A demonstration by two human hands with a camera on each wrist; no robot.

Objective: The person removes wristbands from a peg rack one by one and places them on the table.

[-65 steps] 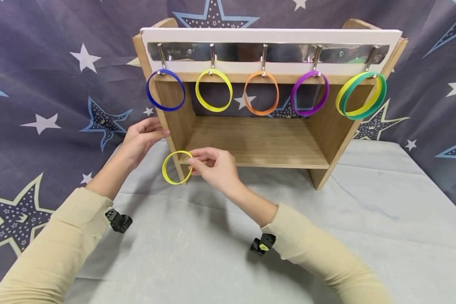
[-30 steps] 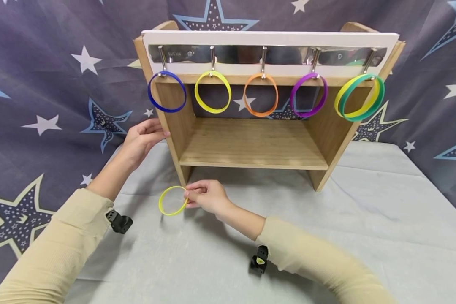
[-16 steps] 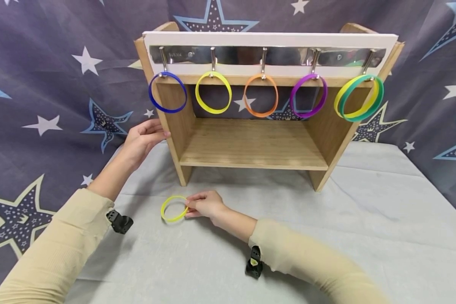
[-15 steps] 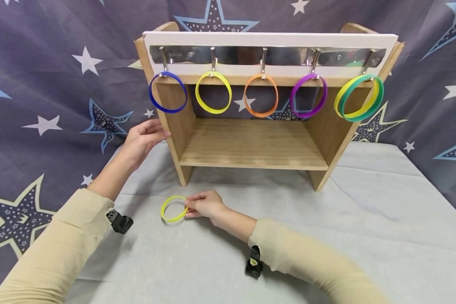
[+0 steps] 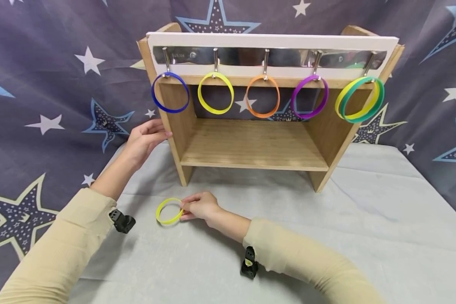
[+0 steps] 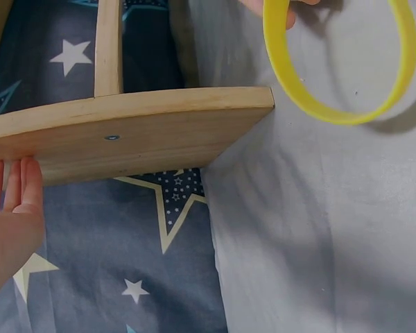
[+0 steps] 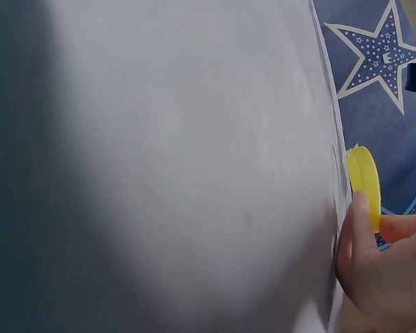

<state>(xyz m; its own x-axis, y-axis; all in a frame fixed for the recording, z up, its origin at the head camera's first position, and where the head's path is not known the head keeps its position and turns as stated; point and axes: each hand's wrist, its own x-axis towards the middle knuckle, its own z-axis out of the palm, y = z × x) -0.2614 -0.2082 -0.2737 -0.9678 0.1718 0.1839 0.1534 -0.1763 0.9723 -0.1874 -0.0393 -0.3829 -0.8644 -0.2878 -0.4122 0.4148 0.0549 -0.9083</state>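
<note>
My right hand (image 5: pixel 202 207) pinches the right side of a thin yellow silicone wristband (image 5: pixel 169 222) between thumb and fingers, low over the grey cloth in front of the wooden shelf's left foot. The band is tilted, and its shadow lies close below it. In the right wrist view the wristband (image 7: pixel 364 173) appears nearly edge-on. My left hand (image 5: pixel 142 141) touches the outer face of the shelf's left side panel (image 5: pixel 171 126); in the left wrist view its fingers (image 6: pixel 14 184) are straight against the wood.
A metal hook rail (image 5: pixel 247 57) on a white board crosses the shelf top. From its hooks hang a blue wristband (image 5: pixel 169 110), a yellow one (image 5: pixel 215 112), an orange one (image 5: pixel 263 115), a purple one (image 5: pixel 307 115), and a yellow-and-green pair (image 5: pixel 359 118). A star-patterned curtain (image 5: pixel 61 93) stands behind.
My right hand has brought the yellow wristband down from in front of the shelf's left leg to low over the cloth, then slightly left. My left hand has stayed on the side panel.
</note>
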